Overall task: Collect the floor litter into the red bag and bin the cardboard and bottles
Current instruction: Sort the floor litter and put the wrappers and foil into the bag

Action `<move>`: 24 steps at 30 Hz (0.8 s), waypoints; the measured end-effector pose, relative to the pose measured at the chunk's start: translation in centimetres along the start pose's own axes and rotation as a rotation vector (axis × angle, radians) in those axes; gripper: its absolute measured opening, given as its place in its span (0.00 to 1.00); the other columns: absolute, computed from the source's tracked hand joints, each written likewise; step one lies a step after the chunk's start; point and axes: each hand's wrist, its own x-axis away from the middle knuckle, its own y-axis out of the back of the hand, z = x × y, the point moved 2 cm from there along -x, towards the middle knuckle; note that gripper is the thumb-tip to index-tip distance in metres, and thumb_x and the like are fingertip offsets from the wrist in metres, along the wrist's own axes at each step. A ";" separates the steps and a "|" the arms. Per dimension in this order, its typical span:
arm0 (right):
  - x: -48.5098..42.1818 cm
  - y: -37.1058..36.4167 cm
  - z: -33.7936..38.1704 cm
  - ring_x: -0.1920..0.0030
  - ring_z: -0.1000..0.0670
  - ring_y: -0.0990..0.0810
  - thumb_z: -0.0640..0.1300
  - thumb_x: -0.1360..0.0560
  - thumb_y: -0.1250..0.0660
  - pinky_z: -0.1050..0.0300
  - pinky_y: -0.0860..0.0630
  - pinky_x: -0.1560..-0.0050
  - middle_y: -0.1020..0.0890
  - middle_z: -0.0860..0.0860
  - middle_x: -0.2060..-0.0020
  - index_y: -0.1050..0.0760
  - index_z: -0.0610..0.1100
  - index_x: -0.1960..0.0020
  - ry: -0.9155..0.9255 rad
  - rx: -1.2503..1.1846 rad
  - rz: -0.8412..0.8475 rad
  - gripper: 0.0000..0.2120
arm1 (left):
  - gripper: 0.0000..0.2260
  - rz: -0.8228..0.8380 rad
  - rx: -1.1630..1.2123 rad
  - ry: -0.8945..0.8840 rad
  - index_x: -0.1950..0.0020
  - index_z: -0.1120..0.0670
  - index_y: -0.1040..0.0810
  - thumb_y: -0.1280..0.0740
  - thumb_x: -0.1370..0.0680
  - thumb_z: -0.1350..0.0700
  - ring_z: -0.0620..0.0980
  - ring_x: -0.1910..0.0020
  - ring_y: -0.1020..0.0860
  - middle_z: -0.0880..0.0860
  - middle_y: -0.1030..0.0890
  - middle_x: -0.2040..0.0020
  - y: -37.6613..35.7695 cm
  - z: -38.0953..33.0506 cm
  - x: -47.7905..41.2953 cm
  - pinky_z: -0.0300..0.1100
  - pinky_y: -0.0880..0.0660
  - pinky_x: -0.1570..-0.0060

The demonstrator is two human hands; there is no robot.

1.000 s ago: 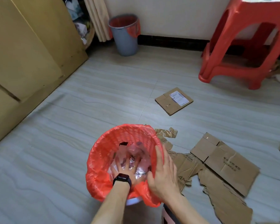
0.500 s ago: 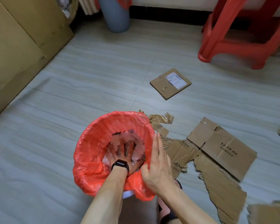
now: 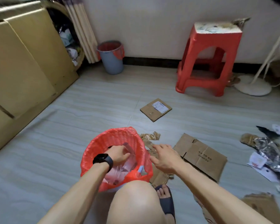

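Note:
A red bag (image 3: 103,143) lines a small bin on the floor in front of my knee. Clear plastic litter (image 3: 128,165) lies inside it. My left hand (image 3: 118,153), with a black watch on the wrist, is inside the bag mouth, its fingers loosely bent above the plastic. My right hand (image 3: 165,159) hovers just right of the bag rim with fingers spread, holding nothing, over torn cardboard (image 3: 149,136). A flattened box (image 3: 200,157) lies to its right. A small labelled cardboard piece (image 3: 155,109) lies farther out.
Foil and paper litter (image 3: 268,152) is scattered at the right, with more cardboard (image 3: 262,206) at the lower right. A blue-grey bin with a red liner (image 3: 111,57) stands by the wall. A red stool (image 3: 207,59), a white fan base (image 3: 252,86) and big boxes (image 3: 23,62) ring the floor.
My left hand has lifted from pressing down the litter and its fingers have bent. My right hand has left the bag's rim and moved right. The view has tilted up.

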 end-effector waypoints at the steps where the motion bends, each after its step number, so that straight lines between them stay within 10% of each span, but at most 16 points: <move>1: 1.3 1.5 -1.2 0.27 0.44 0.36 0.61 0.21 0.44 0.44 0.36 0.27 0.31 0.47 0.27 0.37 0.50 0.24 -0.020 0.033 -0.019 0.29 | 0.16 -0.041 -0.014 -0.043 0.47 0.52 0.18 0.40 0.23 0.46 0.54 0.48 0.19 0.52 0.15 0.48 1.5 -1.6 0.3 0.45 0.25 0.53; 12: 21.0 14.9 -18.4 0.30 0.42 0.32 0.58 0.21 0.42 0.43 0.29 0.33 0.27 0.45 0.31 0.30 0.50 0.28 -0.410 0.180 -0.213 0.24 | 0.18 -0.163 -0.279 -0.686 0.31 0.46 0.26 0.40 0.19 0.42 0.52 0.38 0.23 0.49 0.21 0.36 8.7 -31.9 3.6 0.48 0.25 0.40; 24: 43.6 8.1 -33.8 0.39 0.48 0.22 0.51 0.23 0.34 0.54 0.27 0.39 0.19 0.51 0.40 0.23 0.48 0.36 -0.889 -0.337 -0.770 0.16 | 0.14 0.077 -0.239 -1.046 0.34 0.46 0.24 0.39 0.20 0.48 0.54 0.40 0.22 0.52 0.21 0.37 -6.9 -51.5 10.7 0.50 0.23 0.43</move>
